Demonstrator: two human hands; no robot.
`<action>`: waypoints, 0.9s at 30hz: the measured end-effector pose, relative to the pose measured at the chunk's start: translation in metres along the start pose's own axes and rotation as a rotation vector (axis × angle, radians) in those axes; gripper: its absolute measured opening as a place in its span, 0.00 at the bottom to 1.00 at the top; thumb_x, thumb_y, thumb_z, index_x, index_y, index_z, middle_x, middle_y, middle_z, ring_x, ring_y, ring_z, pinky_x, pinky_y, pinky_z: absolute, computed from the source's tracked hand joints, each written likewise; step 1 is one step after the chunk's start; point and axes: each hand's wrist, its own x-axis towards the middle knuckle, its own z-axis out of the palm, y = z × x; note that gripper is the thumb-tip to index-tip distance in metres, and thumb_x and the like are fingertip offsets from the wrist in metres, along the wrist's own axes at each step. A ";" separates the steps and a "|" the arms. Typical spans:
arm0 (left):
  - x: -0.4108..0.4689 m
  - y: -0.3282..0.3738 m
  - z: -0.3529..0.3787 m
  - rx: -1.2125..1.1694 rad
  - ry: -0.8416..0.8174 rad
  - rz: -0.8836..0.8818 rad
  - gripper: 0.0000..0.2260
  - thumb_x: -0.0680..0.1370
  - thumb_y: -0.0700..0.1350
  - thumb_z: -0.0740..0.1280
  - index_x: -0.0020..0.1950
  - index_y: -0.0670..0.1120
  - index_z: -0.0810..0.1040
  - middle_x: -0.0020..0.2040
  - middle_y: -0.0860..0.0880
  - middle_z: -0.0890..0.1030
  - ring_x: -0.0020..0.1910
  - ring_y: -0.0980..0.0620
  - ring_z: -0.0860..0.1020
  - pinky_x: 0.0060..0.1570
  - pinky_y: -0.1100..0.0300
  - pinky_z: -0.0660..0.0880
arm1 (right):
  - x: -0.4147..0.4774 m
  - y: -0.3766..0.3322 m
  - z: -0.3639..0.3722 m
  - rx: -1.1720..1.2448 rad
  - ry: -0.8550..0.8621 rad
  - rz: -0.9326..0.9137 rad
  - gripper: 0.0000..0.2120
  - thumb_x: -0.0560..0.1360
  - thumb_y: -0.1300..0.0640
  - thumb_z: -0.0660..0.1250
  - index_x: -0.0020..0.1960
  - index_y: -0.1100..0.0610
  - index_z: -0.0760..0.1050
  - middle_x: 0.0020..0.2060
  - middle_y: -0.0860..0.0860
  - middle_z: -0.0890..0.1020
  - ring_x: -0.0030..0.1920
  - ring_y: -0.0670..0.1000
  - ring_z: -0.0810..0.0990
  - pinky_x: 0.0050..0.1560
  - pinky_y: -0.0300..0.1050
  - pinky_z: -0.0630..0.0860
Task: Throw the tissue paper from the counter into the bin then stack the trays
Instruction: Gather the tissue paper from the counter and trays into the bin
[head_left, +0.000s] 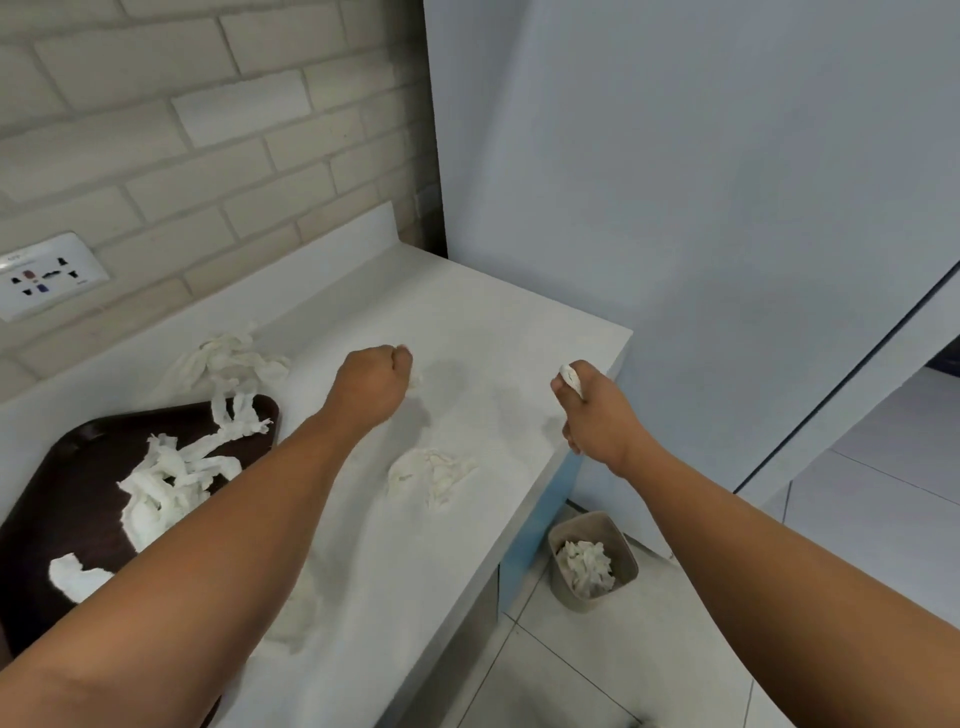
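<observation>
My right hand (592, 410) grips a small wad of tissue paper (570, 378) above the counter's right edge. My left hand (371, 382) is curled over the white counter (467, 322), and a bit of tissue (414, 382) seems to show at its fingers. A crumpled tissue (431, 475) lies on the counter between my arms. Twisted tissue strips (228, 364) lie near the wall and more strips (166, 483) on a dark brown tray (67, 478) at the left. A beige bin (592, 558) with tissue inside stands on the floor below the counter's end.
A brick wall with a white socket plate (47, 275) runs behind the counter. A tall pale blue panel (675, 208) rises at the right. The tiled floor (649, 649) spreads around the bin.
</observation>
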 end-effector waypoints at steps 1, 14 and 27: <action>-0.002 0.017 0.001 -0.044 0.013 0.003 0.26 0.82 0.59 0.54 0.34 0.41 0.73 0.34 0.45 0.78 0.38 0.44 0.78 0.41 0.55 0.71 | -0.001 -0.002 -0.009 0.002 0.003 -0.018 0.14 0.82 0.45 0.56 0.54 0.55 0.68 0.33 0.53 0.71 0.31 0.52 0.71 0.30 0.44 0.73; -0.031 0.200 0.131 -0.400 -0.286 0.049 0.11 0.76 0.53 0.71 0.49 0.48 0.75 0.40 0.46 0.82 0.34 0.52 0.77 0.34 0.59 0.77 | 0.025 0.085 -0.169 -0.127 -0.007 0.053 0.09 0.82 0.55 0.57 0.48 0.58 0.73 0.33 0.50 0.73 0.30 0.47 0.69 0.31 0.42 0.66; -0.075 0.222 0.303 -0.049 -0.510 -0.066 0.31 0.78 0.69 0.51 0.26 0.46 0.62 0.25 0.48 0.68 0.27 0.49 0.69 0.32 0.55 0.64 | 0.030 0.238 -0.186 -0.506 -0.156 0.165 0.25 0.82 0.44 0.57 0.32 0.59 0.65 0.27 0.52 0.69 0.32 0.53 0.68 0.32 0.47 0.61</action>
